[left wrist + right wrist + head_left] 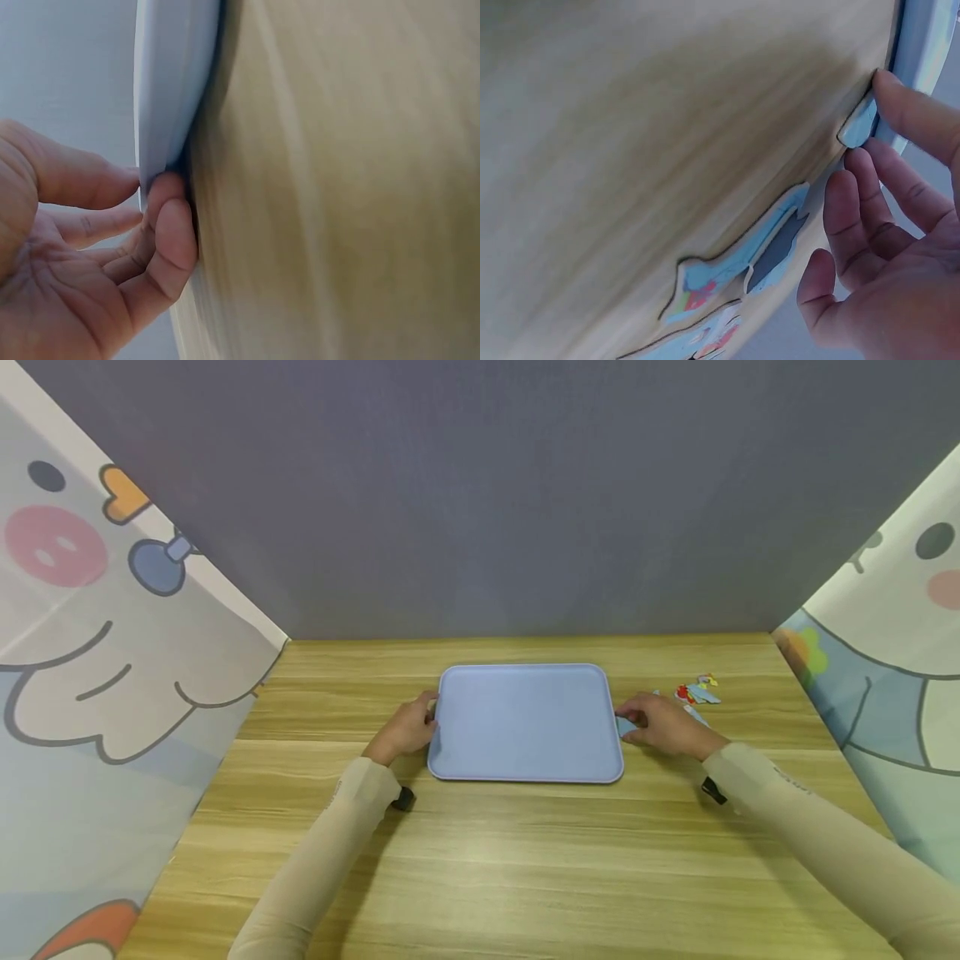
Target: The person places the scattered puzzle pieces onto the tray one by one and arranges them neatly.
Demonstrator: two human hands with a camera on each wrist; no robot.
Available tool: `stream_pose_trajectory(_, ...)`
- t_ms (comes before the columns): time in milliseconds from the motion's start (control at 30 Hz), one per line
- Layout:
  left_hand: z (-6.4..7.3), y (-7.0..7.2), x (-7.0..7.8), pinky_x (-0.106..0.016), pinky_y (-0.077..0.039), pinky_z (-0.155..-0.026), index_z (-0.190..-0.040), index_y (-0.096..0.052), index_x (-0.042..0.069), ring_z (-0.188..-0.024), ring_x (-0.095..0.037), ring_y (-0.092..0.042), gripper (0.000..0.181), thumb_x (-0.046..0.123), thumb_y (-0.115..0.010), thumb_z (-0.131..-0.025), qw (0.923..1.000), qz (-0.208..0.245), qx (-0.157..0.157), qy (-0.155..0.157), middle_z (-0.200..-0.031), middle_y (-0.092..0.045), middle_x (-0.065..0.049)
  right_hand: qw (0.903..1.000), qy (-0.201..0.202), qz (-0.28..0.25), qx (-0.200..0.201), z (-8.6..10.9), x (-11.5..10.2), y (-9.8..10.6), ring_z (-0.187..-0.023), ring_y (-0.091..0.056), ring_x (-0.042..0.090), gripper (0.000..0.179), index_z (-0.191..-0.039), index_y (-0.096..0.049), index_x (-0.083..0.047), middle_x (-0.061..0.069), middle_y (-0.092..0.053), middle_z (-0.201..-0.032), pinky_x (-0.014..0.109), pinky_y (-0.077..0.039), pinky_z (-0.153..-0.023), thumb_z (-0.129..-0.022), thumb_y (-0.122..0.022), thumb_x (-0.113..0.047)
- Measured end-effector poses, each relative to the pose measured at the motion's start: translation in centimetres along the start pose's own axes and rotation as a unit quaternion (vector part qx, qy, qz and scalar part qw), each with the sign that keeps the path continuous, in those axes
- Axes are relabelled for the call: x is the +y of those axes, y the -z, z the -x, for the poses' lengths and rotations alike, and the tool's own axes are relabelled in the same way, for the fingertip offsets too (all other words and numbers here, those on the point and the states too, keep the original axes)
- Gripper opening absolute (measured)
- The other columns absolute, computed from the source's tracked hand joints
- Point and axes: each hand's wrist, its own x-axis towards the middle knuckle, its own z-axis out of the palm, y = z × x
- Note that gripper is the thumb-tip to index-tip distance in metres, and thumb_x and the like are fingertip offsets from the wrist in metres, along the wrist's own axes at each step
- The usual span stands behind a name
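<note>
A pale blue rectangular tray (pixel 527 722) lies on the wooden table. My left hand (pixel 408 728) grips its left rim; in the left wrist view the thumb lies against the tray's edge (pixel 169 82) and curled fingers tuck beneath it. At the opposite side, my right hand (pixel 660 724) pinches a flat light blue puzzle piece (pixel 859 124) right beside the tray's right edge. Thumb and fingertips stand at either end of that piece. More puzzle pieces (pixel 735 259) with printed pictures lie close to the right hand, partly hidden by it in the head view.
A small heap of colourful puzzle pieces (pixel 699 692) lies beyond the right hand, at the table's (pixel 517 868) back right. A grey wall (pixel 525 502) closes off the back. Cartoon-printed panels flank both sides.
</note>
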Motion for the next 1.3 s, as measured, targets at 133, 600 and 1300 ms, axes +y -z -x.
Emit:
stream_pose_trajectory(133, 0.0, -0.1, -0.2, -0.031, -0.048, -0.065, -0.142, -0.032, 0.000, -0.076, -0.020, -0.056, 0.055, 0.003, -0.054, -0.092, 1.0000, -0.002, 0.003, -0.009, -0.095, -0.060, -0.013, 1.0000, -0.004, 0.007, 0.004, -0.1, 0.1, 0.2, -0.080, -0.058, 0.020, 0.036, -0.105, -0.066, 0.003, 0.005, -0.063, -0.088, 0.040, -0.048, -0.072, -0.075, -0.079, -0.013)
stream_pose_trajectory(600, 0.3, -0.3, 0.3, -0.029, -0.047, -0.061, -0.143, -0.030, -0.002, -0.071, -0.019, -0.055, 0.054, 0.002, -0.051, -0.094, 1.0000, 0.002, 0.004, -0.001, -0.093, -0.059, -0.012, 0.9984, -0.042, 0.005, 0.038, -0.2, -0.5, 2.9, -0.081, -0.055, 0.022, 0.039, -0.111, -0.063, 0.001, 0.007, -0.060, -0.094, 0.041, -0.047, -0.070, -0.079, -0.077, -0.017)
stream_pose_trajectory(1300, 0.3, -0.7, 0.4, -0.031, -0.047, -0.065, -0.142, -0.033, 0.000, -0.077, -0.020, -0.055, 0.053, 0.004, -0.053, -0.094, 0.9998, -0.015, 0.014, -0.008, -0.094, -0.059, -0.011, 0.9980, 0.041, -0.025, 0.041, -6.4, -9.9, 0.9, -0.085, -0.054, 0.024, 0.039, -0.111, -0.065, -0.002, 0.010, -0.061, -0.104, 0.037, -0.045, -0.072, -0.077, -0.079, -0.011)
